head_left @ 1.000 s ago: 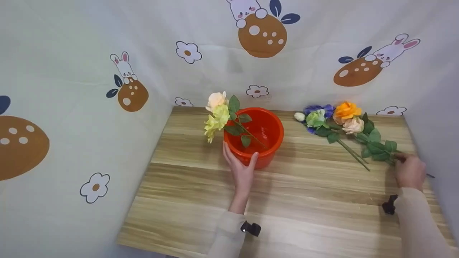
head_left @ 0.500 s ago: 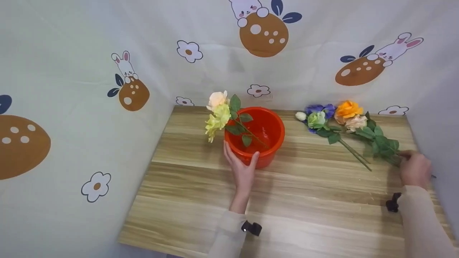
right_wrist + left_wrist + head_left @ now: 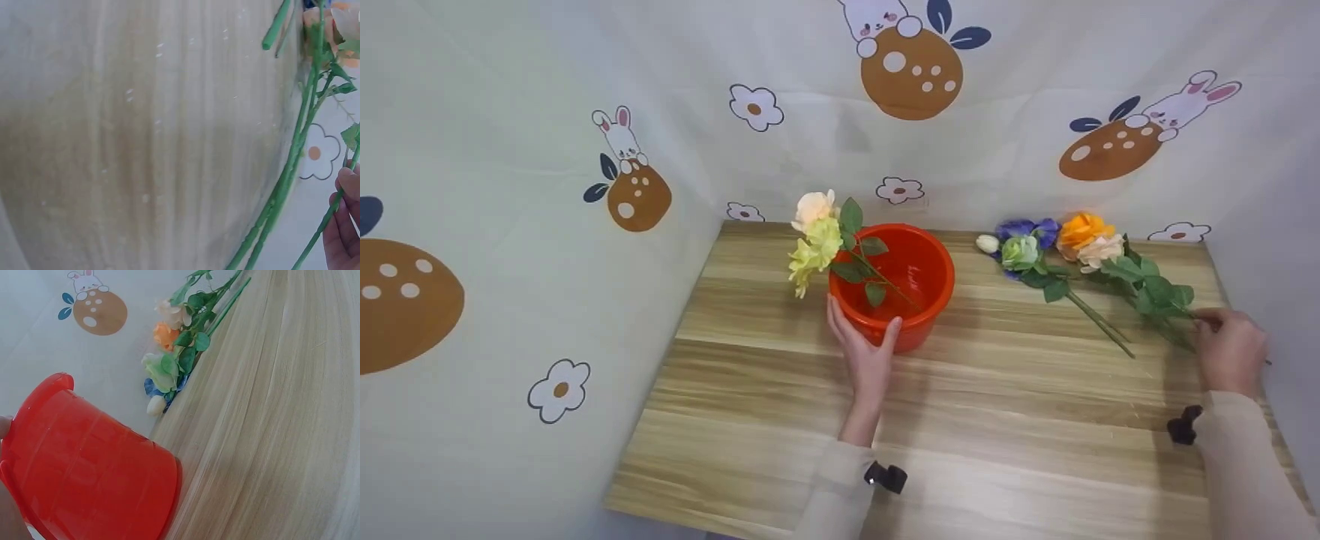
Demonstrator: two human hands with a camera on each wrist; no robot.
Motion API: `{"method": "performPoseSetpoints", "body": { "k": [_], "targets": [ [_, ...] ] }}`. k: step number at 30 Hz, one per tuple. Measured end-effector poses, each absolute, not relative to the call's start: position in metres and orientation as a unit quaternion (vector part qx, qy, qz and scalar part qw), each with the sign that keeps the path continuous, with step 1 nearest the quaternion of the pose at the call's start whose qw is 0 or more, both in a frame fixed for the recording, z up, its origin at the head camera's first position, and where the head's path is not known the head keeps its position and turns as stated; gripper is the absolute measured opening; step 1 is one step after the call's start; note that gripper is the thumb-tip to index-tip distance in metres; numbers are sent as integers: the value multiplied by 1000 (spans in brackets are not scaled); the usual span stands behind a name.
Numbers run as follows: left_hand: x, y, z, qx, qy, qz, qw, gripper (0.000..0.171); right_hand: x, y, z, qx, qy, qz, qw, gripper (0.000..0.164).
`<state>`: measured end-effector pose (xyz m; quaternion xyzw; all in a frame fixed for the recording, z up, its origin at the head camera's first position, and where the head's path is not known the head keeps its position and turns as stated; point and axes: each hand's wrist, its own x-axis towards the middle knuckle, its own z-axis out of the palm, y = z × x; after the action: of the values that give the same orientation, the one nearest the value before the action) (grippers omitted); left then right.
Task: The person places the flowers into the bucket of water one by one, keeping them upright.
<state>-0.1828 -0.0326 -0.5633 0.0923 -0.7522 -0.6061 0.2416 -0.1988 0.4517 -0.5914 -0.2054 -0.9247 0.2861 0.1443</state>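
Note:
A red plastic bucket stands near the back of the table, and my left hand holds its front, with fingers along the left side and thumb near the rim. Inside leans an artificial flower stem, its yellow and peach blooms hanging over the left rim. At far right my right hand pinches the green stem of an artificial rose between thumb and fingers. Its leaves run up toward a peach rose beside an orange rose. Which bloom belongs to the stem is hard to tell.
Left of the roses lie a pale green rose, blue-purple petals and a white bud. Two other green stems lie near the right hand. A printed curtain wall borders the wooden table.
My right hand has shifted slightly right and up with the pinched stem, and its leaves have lifted and moved. The left hand and the bucket stay in place.

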Motion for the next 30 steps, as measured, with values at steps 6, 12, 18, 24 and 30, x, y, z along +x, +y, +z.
{"method": "performPoseSetpoints", "body": {
  "k": [6,12,18,24,30],
  "targets": [
    [-182,-33,-563,98,-753,-607,235,108,-201,446,-586,-200,-924,281,163,24],
    [-183,-33,-564,96,-752,-607,238,109,-205,441,-579,-198,-924,274,180,22],
    [-183,-33,-564,96,-747,-614,236,108,-208,433,-569,-194,-921,280,187,21],
    [-183,-33,-563,91,-746,-613,245,107,-210,422,-558,-187,-918,290,194,22],
    [-182,-33,-562,93,-752,-606,242,107,-213,409,-550,-169,-912,300,222,20]
  ]
}}
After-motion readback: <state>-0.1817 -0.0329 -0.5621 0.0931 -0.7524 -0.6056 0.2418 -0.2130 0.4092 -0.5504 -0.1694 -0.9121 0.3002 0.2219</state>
